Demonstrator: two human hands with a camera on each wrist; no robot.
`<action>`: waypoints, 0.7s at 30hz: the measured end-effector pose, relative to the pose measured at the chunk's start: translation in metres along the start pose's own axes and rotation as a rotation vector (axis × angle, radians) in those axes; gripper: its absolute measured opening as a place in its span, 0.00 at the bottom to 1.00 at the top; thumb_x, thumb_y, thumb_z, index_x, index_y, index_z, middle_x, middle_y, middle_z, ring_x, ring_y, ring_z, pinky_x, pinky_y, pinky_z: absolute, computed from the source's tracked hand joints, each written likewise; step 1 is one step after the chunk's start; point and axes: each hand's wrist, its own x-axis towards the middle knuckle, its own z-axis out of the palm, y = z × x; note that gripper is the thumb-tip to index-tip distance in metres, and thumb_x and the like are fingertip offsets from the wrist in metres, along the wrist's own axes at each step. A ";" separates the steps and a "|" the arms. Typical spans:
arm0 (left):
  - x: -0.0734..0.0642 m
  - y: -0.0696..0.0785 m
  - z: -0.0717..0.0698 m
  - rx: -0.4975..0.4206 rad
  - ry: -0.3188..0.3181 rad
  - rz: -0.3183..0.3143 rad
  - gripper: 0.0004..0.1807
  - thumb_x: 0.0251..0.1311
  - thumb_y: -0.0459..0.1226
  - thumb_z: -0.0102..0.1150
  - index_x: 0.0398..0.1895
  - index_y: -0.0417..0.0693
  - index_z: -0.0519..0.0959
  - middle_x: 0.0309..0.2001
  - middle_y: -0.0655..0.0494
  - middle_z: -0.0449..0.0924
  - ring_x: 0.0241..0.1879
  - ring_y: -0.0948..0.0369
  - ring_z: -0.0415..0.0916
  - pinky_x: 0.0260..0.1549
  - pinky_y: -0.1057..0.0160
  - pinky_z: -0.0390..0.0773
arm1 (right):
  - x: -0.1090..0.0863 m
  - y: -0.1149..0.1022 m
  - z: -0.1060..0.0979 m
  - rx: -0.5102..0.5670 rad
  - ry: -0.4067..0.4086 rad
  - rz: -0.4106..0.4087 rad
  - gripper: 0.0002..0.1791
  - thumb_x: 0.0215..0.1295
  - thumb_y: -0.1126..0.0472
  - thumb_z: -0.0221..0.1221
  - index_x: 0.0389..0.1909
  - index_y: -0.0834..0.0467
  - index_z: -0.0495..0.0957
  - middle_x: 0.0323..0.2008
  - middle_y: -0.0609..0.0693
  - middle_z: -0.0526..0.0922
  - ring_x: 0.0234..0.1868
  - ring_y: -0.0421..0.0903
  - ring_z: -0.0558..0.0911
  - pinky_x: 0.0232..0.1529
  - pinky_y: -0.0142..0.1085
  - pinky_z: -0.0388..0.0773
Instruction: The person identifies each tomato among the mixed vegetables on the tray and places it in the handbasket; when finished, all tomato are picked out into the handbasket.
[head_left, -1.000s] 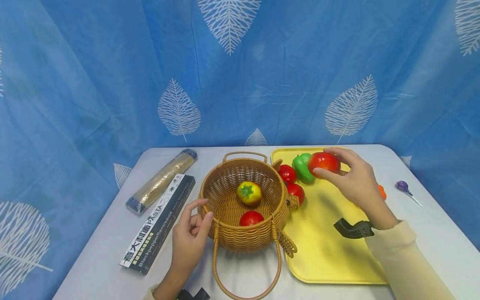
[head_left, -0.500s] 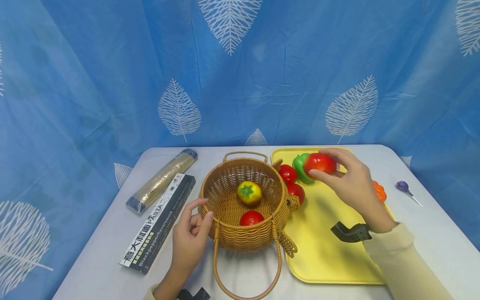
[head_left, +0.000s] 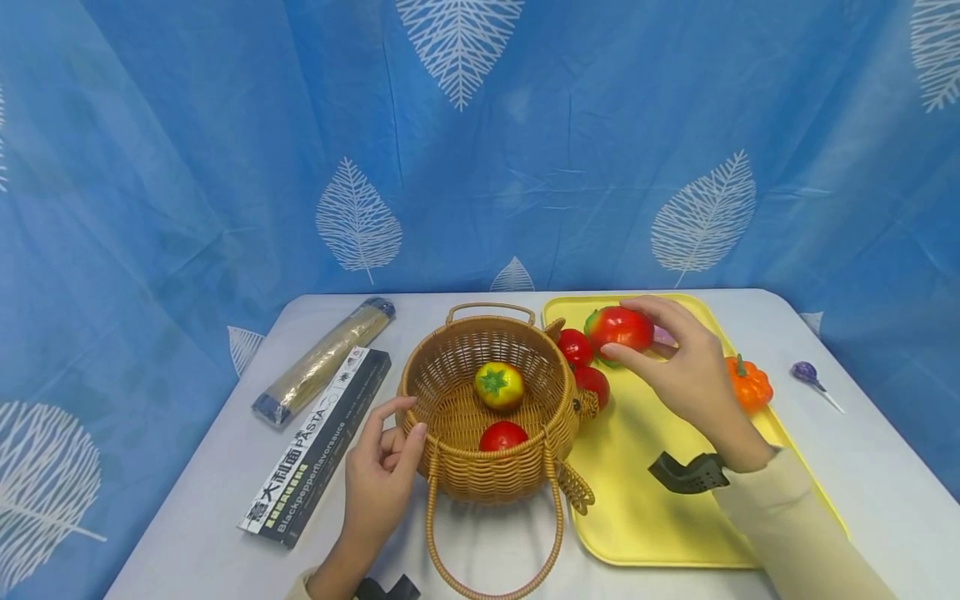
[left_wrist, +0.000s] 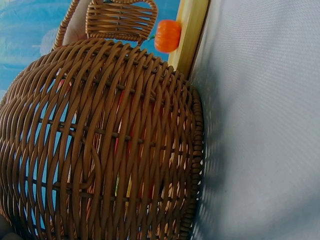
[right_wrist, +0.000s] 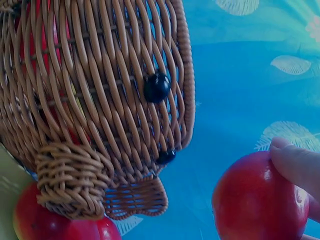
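My right hand (head_left: 678,358) holds a shiny red fruit (head_left: 621,328) between thumb and fingers, above the yellow tray (head_left: 660,508). The same hand (right_wrist: 300,172) enters the right wrist view at right with the fruit. My left hand (head_left: 382,475) touches the left rim of a round wicker basket (head_left: 487,479) with index finger and thumb. Inside the basket lie a yellow-green tomato (head_left: 498,386) with a green calyx and a red fruit (head_left: 503,436). Behind the held fruit, a green pepper (head_left: 611,362) is mostly hidden. Wicker fills most of the left wrist view.
Two red fruits, one farther back (head_left: 575,347) and one nearer (head_left: 593,387), sit on the tray beside the basket. An orange pumpkin (head_left: 747,385) is at the tray's right edge. A purple-headed tool (head_left: 806,373), a pasta box (head_left: 318,450) and a noodle packet (head_left: 326,358) lie on the table.
My right hand has moved left with the red fruit, towards the basket and now in front of the green pepper. The orange pumpkin has come into fuller view. My left hand stays put.
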 end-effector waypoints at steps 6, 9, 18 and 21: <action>0.000 0.001 0.000 -0.002 -0.003 -0.011 0.18 0.70 0.31 0.61 0.61 0.48 0.76 0.15 0.61 0.56 0.14 0.71 0.52 0.09 0.70 0.55 | -0.002 -0.007 0.006 0.038 -0.017 -0.001 0.31 0.55 0.59 0.77 0.61 0.47 0.80 0.59 0.44 0.79 0.52 0.39 0.81 0.48 0.22 0.77; 0.000 0.001 0.000 -0.004 -0.003 -0.013 0.18 0.70 0.31 0.61 0.61 0.50 0.76 0.15 0.61 0.56 0.14 0.70 0.52 0.10 0.70 0.55 | -0.004 -0.011 0.009 0.056 -0.025 -0.014 0.32 0.55 0.61 0.77 0.62 0.49 0.80 0.60 0.46 0.79 0.52 0.43 0.83 0.48 0.23 0.78; 0.000 0.001 -0.001 0.001 -0.005 0.000 0.18 0.70 0.31 0.61 0.61 0.50 0.76 0.16 0.63 0.56 0.14 0.71 0.52 0.09 0.70 0.55 | -0.006 -0.018 0.019 0.075 -0.062 -0.033 0.32 0.54 0.62 0.78 0.61 0.49 0.81 0.61 0.46 0.78 0.59 0.42 0.73 0.43 0.25 0.81; 0.000 0.001 -0.001 0.003 -0.009 0.005 0.18 0.70 0.30 0.61 0.61 0.49 0.76 0.16 0.63 0.56 0.14 0.71 0.52 0.10 0.70 0.55 | -0.006 -0.020 0.022 0.104 -0.071 -0.049 0.31 0.54 0.63 0.78 0.61 0.50 0.81 0.61 0.46 0.79 0.58 0.41 0.76 0.44 0.27 0.81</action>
